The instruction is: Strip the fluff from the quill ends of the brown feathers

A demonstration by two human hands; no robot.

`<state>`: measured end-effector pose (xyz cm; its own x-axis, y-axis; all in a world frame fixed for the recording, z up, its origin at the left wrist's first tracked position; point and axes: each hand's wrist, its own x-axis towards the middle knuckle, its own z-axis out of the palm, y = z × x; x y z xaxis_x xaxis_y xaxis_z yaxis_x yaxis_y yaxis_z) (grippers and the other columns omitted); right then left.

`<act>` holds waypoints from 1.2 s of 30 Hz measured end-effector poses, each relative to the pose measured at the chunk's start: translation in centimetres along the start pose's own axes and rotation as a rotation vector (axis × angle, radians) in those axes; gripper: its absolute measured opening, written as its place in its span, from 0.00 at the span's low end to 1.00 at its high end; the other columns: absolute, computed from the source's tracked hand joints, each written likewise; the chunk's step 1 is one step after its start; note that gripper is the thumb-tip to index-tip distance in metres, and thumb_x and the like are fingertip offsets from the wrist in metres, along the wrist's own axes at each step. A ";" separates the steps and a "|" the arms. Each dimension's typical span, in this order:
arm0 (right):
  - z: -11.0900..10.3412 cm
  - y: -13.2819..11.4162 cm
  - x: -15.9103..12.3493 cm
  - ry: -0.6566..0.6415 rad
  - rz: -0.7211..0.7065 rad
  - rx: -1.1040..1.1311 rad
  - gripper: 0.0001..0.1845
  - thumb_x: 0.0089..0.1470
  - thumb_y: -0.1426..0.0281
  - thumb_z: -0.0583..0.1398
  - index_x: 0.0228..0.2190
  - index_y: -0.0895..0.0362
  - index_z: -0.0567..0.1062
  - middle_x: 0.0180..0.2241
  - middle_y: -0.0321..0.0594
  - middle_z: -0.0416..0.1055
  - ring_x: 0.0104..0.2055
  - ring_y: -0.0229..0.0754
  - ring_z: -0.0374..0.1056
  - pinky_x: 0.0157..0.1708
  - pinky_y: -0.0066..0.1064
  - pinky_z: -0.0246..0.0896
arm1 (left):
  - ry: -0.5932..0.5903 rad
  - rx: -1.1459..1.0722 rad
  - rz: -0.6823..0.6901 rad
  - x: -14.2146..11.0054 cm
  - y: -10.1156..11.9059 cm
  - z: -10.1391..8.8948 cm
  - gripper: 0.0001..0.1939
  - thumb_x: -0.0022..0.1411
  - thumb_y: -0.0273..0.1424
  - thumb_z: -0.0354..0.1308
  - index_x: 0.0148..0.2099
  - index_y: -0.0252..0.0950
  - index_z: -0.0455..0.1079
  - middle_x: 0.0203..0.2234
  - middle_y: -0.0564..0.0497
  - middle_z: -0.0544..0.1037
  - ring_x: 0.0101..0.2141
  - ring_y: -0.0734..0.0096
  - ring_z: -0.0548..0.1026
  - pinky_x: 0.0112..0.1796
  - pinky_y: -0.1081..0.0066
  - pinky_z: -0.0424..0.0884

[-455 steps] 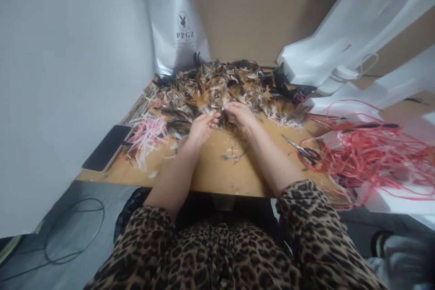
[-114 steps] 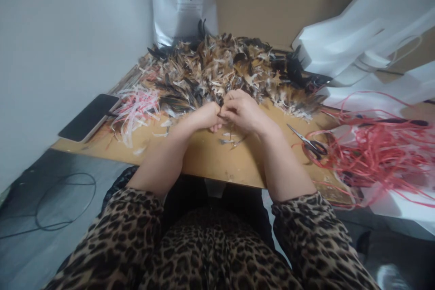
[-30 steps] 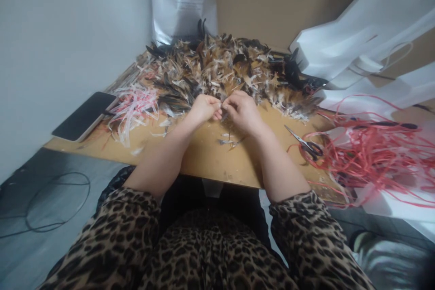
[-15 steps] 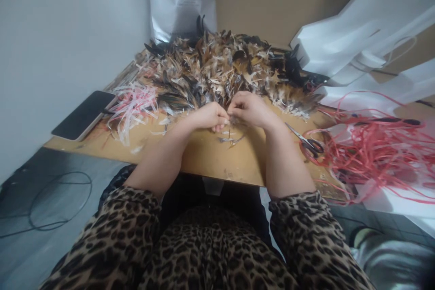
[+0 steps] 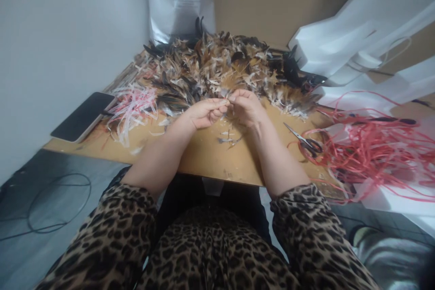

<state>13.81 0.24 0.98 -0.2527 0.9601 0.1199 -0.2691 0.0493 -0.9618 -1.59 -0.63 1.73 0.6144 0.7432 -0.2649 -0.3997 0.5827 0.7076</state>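
Note:
My left hand [image 5: 210, 111] and my right hand [image 5: 246, 105] meet fingertip to fingertip at the front edge of a feather pile [image 5: 190, 61]. Both are closed in a pinch. Golden-brown feathers [image 5: 234, 80] rise from between them, and their lower ends are hidden by my fingers. I cannot make out exactly how each hand shares the grip. Below my hands, a few loose feather scraps [image 5: 229, 139] lie on the tan tabletop [image 5: 217, 163].
Scissors [image 5: 306, 141] lie to the right, beside a tangle of red plastic strips [image 5: 377, 154]. At left are a phone [image 5: 83, 115] and pink and white strips [image 5: 131, 106]. A white bag [image 5: 180, 13] stands behind the feathers; white panels [image 5: 343, 31] lean at right.
Both hands have risen slightly and turned, so their pinched fingertips now sit higher, against the pile. Golden-brown feathers now show above my fingers. The surrounding things stay where they were.

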 end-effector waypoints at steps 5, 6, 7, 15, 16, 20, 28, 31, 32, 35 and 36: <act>0.2 0.0 0.0 0.052 -0.021 -0.077 0.12 0.35 0.64 0.67 0.18 0.57 0.70 0.18 0.33 0.68 0.24 0.34 0.64 0.31 0.30 0.62 | 0.051 -0.039 -0.066 -0.2 0.0 0.6 0.11 0.64 0.20 0.50 0.28 0.29 0.66 0.15 0.58 0.61 0.12 0.93 0.56 0.13 0.93 0.49; 0.2 0.0 0.0 0.065 -0.032 -0.113 0.12 0.35 0.64 0.67 0.18 0.57 0.70 0.18 0.33 0.68 0.23 0.34 0.64 0.31 0.30 0.62 | 0.053 -0.029 -0.060 -0.1 0.0 0.5 0.10 0.63 0.20 0.51 0.28 0.29 0.66 0.16 0.58 0.62 0.12 0.93 0.56 0.13 0.93 0.50; 0.1 -0.1 0.0 0.081 -0.045 -0.149 0.12 0.35 0.64 0.66 0.18 0.57 0.70 0.18 0.33 0.68 0.23 0.34 0.64 0.30 0.29 0.62 | 0.050 -0.008 -0.047 0.0 0.0 0.3 0.09 0.62 0.20 0.52 0.29 0.29 0.67 0.16 0.57 0.63 0.12 0.93 0.58 0.14 0.92 0.51; 0.0 0.1 0.1 0.222 -0.058 -0.356 0.11 0.34 0.66 0.66 0.19 0.58 0.71 0.20 0.33 0.69 0.22 0.32 0.60 0.25 0.27 0.56 | 0.222 0.579 0.205 0.4 0.5 -1.4 0.07 0.51 0.26 0.65 0.27 0.27 0.72 0.18 0.50 0.74 0.17 0.83 0.70 0.21 0.82 0.65; 0.0 0.1 0.1 0.232 -0.048 -0.366 0.11 0.34 0.66 0.66 0.19 0.58 0.71 0.19 0.33 0.69 0.21 0.32 0.60 0.25 0.27 0.55 | 0.248 0.635 0.219 0.3 0.6 -1.4 0.07 0.51 0.27 0.65 0.27 0.27 0.73 0.18 0.49 0.75 0.17 0.82 0.70 0.21 0.81 0.66; 0.2 0.2 0.2 0.246 -0.017 -0.369 0.10 0.33 0.67 0.67 0.19 0.59 0.73 0.18 0.33 0.69 0.20 0.32 0.58 0.24 0.27 0.54 | 0.266 0.725 0.224 -0.1 1.0 -1.5 0.06 0.52 0.27 0.64 0.27 0.28 0.73 0.17 0.50 0.74 0.17 0.81 0.70 0.20 0.80 0.65; -0.2 0.3 0.5 0.082 0.084 -0.064 0.12 0.31 0.67 0.68 0.18 0.58 0.71 0.17 0.33 0.68 0.22 0.33 0.63 0.29 0.28 0.59 | 0.179 0.594 0.213 -0.1 1.3 -2.6 0.07 0.52 0.30 0.65 0.31 0.29 0.74 0.19 0.51 0.75 0.17 0.82 0.70 0.20 0.81 0.64; -0.1 0.1 0.3 0.081 0.106 -0.052 0.13 0.29 0.67 0.69 0.17 0.58 0.71 0.17 0.33 0.69 0.22 0.33 0.63 0.29 0.28 0.59 | 0.221 0.532 0.264 0.1 1.1 -2.4 0.07 0.50 0.28 0.65 0.31 0.29 0.74 0.20 0.52 0.75 0.18 0.82 0.71 0.19 0.82 0.63; 0.0 0.1 0.3 0.099 0.102 -0.071 0.13 0.28 0.67 0.69 0.17 0.58 0.71 0.17 0.33 0.69 0.22 0.32 0.62 0.28 0.28 0.58 | 0.226 0.518 0.273 0.2 1.1 -2.3 0.07 0.49 0.28 0.66 0.31 0.29 0.74 0.21 0.51 0.75 0.19 0.82 0.71 0.19 0.82 0.63; 0.1 0.2 0.3 0.153 0.084 -0.119 0.13 0.28 0.67 0.69 0.16 0.59 0.72 0.15 0.32 0.68 0.20 0.31 0.60 0.25 0.26 0.55 | 0.239 0.474 0.295 0.2 0.9 -1.7 0.09 0.48 0.30 0.67 0.29 0.28 0.74 0.20 0.50 0.75 0.19 0.83 0.70 0.19 0.82 0.62; 0.0 0.3 0.4 0.159 0.083 -0.118 0.13 0.28 0.67 0.69 0.16 0.59 0.71 0.15 0.32 0.67 0.20 0.31 0.60 0.25 0.26 0.55 | 0.241 0.458 0.297 0.2 0.9 -1.5 0.10 0.48 0.30 0.67 0.28 0.28 0.74 0.19 0.50 0.75 0.18 0.83 0.69 0.19 0.82 0.61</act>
<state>13.60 0.61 0.78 -0.1175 0.9930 0.0076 -0.1401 -0.0090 -0.9901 -2.84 0.53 1.30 0.3282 0.9375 -0.1158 -0.1637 0.1772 0.9705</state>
